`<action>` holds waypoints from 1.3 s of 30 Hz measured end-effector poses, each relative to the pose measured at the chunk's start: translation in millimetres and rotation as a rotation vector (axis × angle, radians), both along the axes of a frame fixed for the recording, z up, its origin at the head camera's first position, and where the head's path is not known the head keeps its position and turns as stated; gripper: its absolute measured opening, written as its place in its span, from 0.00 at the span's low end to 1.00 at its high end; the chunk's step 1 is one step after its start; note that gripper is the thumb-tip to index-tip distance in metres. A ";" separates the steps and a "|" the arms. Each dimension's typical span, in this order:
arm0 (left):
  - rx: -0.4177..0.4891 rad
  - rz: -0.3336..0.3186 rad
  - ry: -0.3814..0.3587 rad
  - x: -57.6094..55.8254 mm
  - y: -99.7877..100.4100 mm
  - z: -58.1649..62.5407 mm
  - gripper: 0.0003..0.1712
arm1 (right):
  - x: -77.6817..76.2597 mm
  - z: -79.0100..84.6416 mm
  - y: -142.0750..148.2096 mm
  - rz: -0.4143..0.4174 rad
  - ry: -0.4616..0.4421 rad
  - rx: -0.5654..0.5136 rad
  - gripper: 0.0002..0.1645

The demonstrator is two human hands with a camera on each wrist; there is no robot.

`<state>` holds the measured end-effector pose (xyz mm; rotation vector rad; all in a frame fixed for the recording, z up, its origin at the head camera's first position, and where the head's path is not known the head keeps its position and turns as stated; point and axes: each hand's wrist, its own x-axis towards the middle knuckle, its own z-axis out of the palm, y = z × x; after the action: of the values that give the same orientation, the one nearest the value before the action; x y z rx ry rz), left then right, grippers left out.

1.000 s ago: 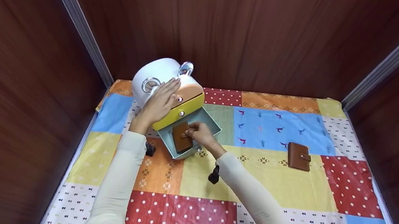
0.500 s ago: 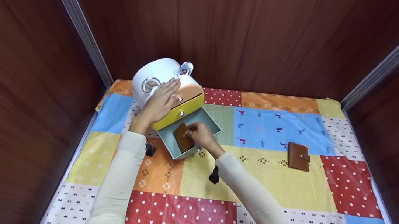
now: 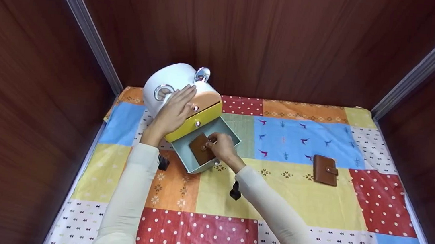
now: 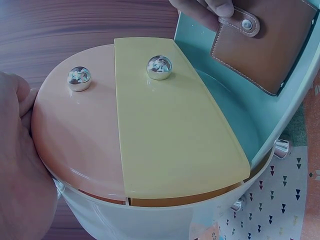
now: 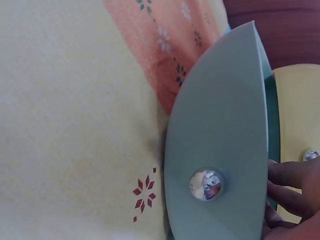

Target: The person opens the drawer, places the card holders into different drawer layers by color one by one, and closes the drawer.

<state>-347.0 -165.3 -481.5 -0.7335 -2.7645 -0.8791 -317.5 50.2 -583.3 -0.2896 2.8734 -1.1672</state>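
In the head view, a round white drawer cabinet [image 3: 167, 75] stands at the back left of the cloth. My left hand [image 3: 173, 111] rests against its upper front with straight fingers. The lowest drawer, pale teal [image 3: 184, 155], is pulled out, while the yellow drawer [image 4: 175, 125] and the peach drawer [image 4: 80, 130] above are closed. A brown leather wallet [image 3: 200, 151] is inside the teal drawer, tilted. My right hand [image 3: 222, 146] reaches over the drawer's rim and pinches the wallet near its snap strap [image 4: 245, 22]. The drawer front hides the wallet in the right wrist view.
Another brown wallet [image 3: 323, 170] with a snap strap lies at the right on the patchwork cloth [image 3: 274, 196]. Dark wooden panels [image 3: 258, 41] rise at the back and both sides. Round silvery ears [image 3: 202, 74] top the cabinet.
The wallet in the drawer has turned and shifted slightly to the right with my right hand's pinch. My left hand keeps its place on the cabinet, and the other wallet has not moved.
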 end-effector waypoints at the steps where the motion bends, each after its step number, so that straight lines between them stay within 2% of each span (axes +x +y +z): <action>1: -0.001 0.000 0.000 0.0 -0.1 0.0 0.31 | -0.2 -0.7 0.7 -0.006 0.005 0.003 0.07; 8: -0.001 0.001 -0.005 0.0 0.1 -0.1 0.31 | -0.8 -1.3 5.4 -0.029 0.041 -0.030 0.08; 14: -0.007 0.006 -0.008 0.6 0.0 0.2 0.31 | 0.0 0.5 7.7 -0.027 0.016 -0.053 0.10; 21: -0.002 0.000 0.001 -0.4 -0.3 -1.3 0.31 | -1.1 3.4 12.3 -0.022 0.040 -0.050 0.09; 33: -0.007 0.004 -0.007 -0.1 0.1 0.1 0.31 | -0.8 12.1 21.9 -0.035 0.027 -0.114 0.08; 39: -0.002 0.003 -0.010 0.1 0.5 -0.5 0.31 | 1.8 16.2 26.4 -0.037 0.024 -0.112 0.07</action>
<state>-346.8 -164.8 -482.0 -0.7265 -2.7745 -0.8821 -315.7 76.6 -567.1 -0.2561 2.8506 -1.3423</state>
